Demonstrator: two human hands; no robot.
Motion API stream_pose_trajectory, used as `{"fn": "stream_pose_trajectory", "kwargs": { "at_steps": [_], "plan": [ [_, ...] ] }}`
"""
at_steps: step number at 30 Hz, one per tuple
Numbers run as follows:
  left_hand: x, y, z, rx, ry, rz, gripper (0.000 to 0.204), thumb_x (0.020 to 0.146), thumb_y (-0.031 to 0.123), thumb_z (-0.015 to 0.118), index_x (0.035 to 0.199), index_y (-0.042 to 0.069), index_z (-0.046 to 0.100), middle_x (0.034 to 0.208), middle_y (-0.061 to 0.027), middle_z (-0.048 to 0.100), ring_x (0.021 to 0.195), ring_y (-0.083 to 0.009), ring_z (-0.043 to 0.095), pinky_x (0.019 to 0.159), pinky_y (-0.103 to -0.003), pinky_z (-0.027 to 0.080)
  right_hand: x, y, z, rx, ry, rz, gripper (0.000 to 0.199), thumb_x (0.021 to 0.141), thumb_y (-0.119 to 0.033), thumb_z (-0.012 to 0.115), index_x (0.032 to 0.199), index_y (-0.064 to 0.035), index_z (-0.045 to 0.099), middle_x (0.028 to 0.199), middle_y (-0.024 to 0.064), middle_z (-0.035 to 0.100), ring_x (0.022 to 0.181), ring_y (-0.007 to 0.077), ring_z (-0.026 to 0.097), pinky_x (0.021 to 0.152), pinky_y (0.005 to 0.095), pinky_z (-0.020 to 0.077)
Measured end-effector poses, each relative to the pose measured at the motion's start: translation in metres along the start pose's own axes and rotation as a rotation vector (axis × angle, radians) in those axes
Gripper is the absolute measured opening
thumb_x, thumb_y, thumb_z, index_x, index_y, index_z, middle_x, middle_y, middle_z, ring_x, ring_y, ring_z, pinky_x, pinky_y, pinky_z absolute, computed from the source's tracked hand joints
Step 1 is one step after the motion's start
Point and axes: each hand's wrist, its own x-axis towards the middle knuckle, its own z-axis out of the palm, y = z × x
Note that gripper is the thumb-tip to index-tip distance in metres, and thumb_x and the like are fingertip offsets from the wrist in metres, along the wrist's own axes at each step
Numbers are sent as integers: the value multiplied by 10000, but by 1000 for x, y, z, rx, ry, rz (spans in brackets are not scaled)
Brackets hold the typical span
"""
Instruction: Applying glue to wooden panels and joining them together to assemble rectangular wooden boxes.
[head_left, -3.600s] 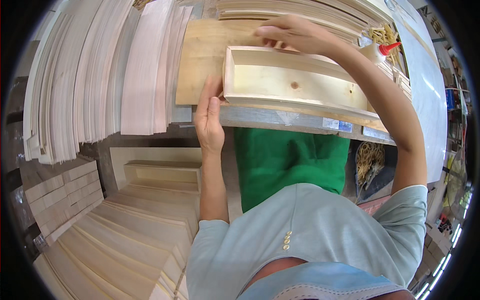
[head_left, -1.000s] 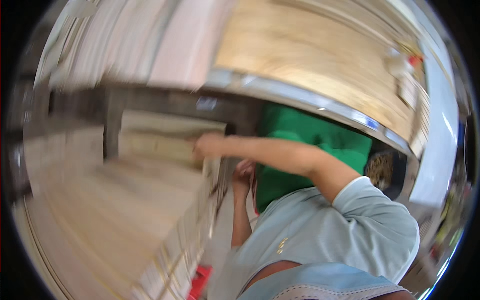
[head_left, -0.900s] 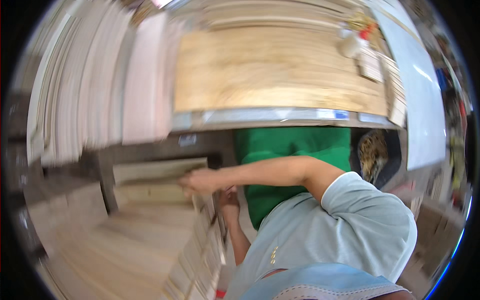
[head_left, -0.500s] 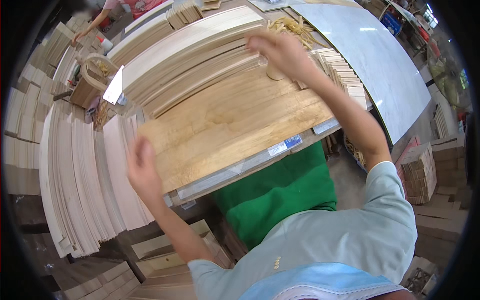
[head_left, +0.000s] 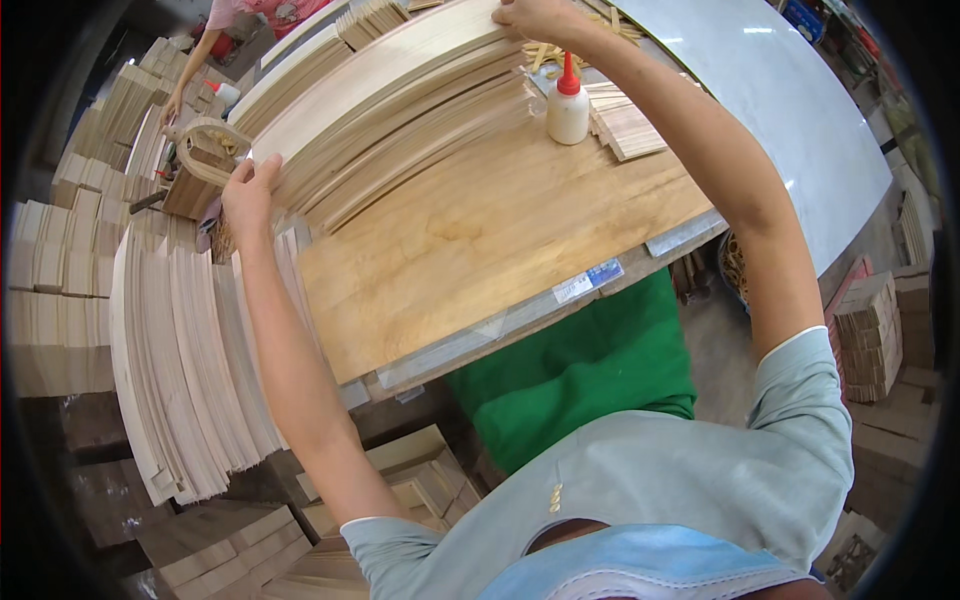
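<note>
A long pale wooden board [head_left: 385, 68] lies on top of a stack of similar boards at the far side of the bench. At its left end my left hand [head_left: 250, 195] is closed on the edge, thumb on the upper side. My right hand [head_left: 540, 18] grips the right end, its fingers partly cut off by the picture's top. Between me and the stack is a flat brown wooden panel [head_left: 470, 235]. Close below my right forearm stand a white bottle with a red nozzle [head_left: 568, 112] and several short wooden slats [head_left: 632, 120].
More long boards [head_left: 185, 360] are stacked at the left. A large glossy grey-white sheet [head_left: 760, 110] lies at the right. Green cloth [head_left: 590, 365] hangs below the bench edge. Another person's arm [head_left: 190, 75] reaches in at upper left, near a rounded wooden piece [head_left: 208, 150].
Both hands have moved away from me, from above the brown panel to the ends of the top board, and closed on it. The bottle, mostly hidden before, now shows.
</note>
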Motion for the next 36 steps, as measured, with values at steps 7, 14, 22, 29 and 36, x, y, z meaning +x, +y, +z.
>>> {"fn": "stream_pose_trajectory", "kwargs": {
  "at_steps": [7,14,22,29,36],
  "plan": [
    [-34,-4,-29,-412,65,131,528,802,116,732,1251,-93,548,1190,-141,622,1041,-192,598,892,-281,452,-29,-51,-39,137,57,-70,273,776,-212,606,892,35,609,892,277,630,876,389,625,785,451,485],
    [-191,-54,-19,-310,92,-92,538,832,50,690,1313,-85,490,1332,-184,539,1255,-225,494,1056,-355,375,-206,-13,-22,156,28,-148,397,858,-210,650,1170,27,584,987,189,638,889,309,621,777,373,492],
    [-216,-80,18,47,-57,-155,596,790,222,713,1292,-38,526,1323,-238,526,1237,-357,493,1039,-405,368,-250,2,13,23,-263,-32,372,830,-193,656,1100,30,531,983,221,611,971,395,541,842,453,439],
    [-299,-41,-11,214,-226,-278,588,799,211,726,1286,-48,522,1302,-213,531,1220,-344,475,1048,-412,353,-317,5,-41,66,-374,-81,581,775,-125,713,1275,51,475,1153,214,576,1073,400,494,930,450,420],
    [-301,-45,-19,416,-350,-68,675,748,158,773,1325,-33,481,1328,-217,504,1248,-348,439,1059,-407,339,-324,9,-31,37,-285,-179,445,765,-62,701,1165,28,529,1194,181,530,1058,373,493,922,431,423]
  ]
}}
